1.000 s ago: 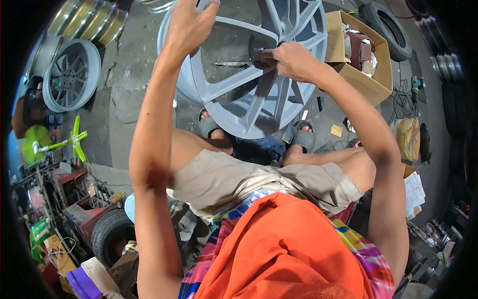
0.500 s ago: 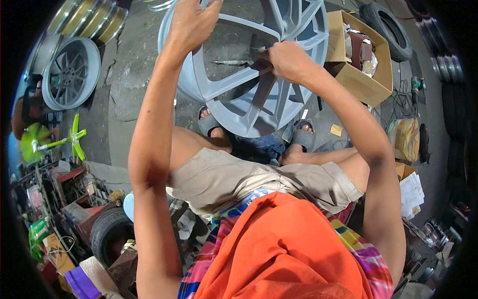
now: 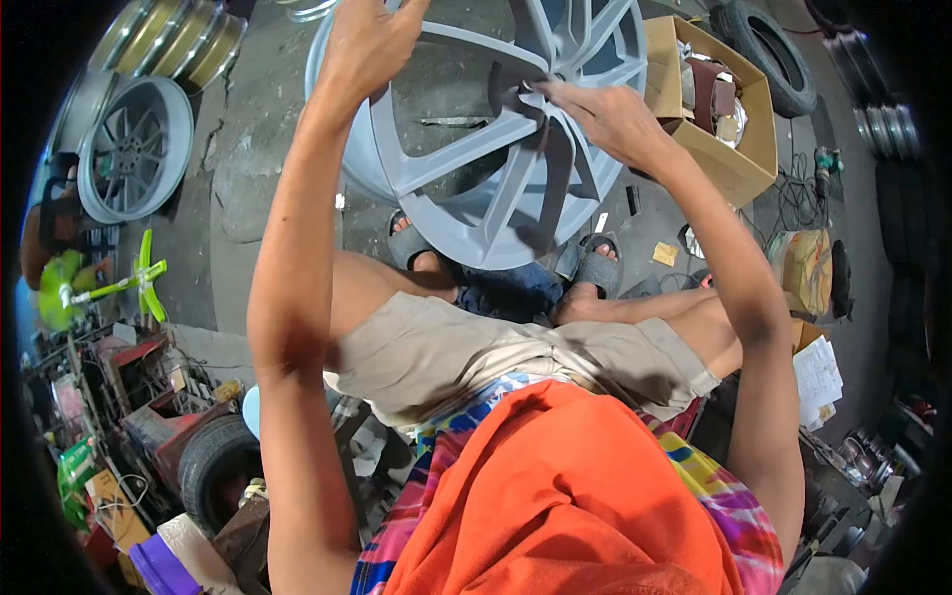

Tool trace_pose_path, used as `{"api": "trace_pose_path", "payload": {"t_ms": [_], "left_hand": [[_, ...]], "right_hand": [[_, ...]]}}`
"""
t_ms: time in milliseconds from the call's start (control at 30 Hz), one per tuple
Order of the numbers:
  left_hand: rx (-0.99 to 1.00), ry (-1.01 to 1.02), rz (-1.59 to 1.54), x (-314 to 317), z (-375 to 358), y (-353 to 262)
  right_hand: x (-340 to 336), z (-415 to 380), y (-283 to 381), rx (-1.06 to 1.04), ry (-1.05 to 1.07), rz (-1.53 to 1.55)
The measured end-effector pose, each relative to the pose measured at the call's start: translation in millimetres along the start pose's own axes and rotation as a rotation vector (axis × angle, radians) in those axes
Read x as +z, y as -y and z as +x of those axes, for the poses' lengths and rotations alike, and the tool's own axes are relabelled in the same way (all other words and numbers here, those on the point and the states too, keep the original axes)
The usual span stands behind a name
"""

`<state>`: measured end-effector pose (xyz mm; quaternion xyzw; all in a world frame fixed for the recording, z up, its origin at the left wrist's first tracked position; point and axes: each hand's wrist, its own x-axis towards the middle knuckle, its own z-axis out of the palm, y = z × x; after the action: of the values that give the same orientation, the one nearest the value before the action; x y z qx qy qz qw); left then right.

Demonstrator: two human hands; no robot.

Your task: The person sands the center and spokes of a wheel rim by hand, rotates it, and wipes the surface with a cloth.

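A large grey spoked wheel rim [image 3: 466, 159] stands upright on the concrete floor between my feet. My left hand [image 3: 369, 45] grips its upper left edge and steadies it. My right hand [image 3: 605, 119] presses a small dark piece of abrasive sheet [image 3: 521, 94] against a spoke close to the hub. The fingers of that hand are stretched along the spoke. I sit with my knees apart, the rim's lower edge resting near my sandals.
A cardboard box [image 3: 729, 164] with sheets and rolls stands right of the rim. Another grey rim [image 3: 127, 149] and gold rims [image 3: 178, 40] lie at the left. Tyres [image 3: 769, 50], a green fan [image 3: 99, 288], papers [image 3: 818, 382] and clutter surround me.
My right hand has slid up and right along the spoke toward the hub. The rim has turned slightly. My left hand holds the same spot on the edge.
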<state>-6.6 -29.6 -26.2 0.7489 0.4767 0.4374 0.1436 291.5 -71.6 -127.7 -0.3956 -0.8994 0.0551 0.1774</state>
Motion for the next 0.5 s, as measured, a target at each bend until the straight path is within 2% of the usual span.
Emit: {"api": "trace_pose_path", "payload": {"t_ms": [133, 167, 233, 300, 400, 500], "left_hand": [[0.066, 0.020, 0.000, 0, 2, 0], [0.068, 0.020, 0.000, -1, 2, 0], [-0.075, 0.020, -0.002, -2, -3, -6], [-0.018, 0.016, -0.003, 1, -1, -6], [0.018, 0.008, 0.009, 0, -1, -3], [0.002, 0.017, 0.018, 0, -2, -6]], "right_hand": [[10, 10, 14, 0.050, -0.060, 0.063], [7, 6, 12, 0.020, 0.013, 0.062], [5, 0, 6, -0.004, 0.092, 0.061], [-5, 10, -1, -0.066, 0.157, 0.119], [-15, 23, 14, 0.033, 0.053, 0.103], [14, 15, 8, 0.012, 0.059, 0.151]]}}
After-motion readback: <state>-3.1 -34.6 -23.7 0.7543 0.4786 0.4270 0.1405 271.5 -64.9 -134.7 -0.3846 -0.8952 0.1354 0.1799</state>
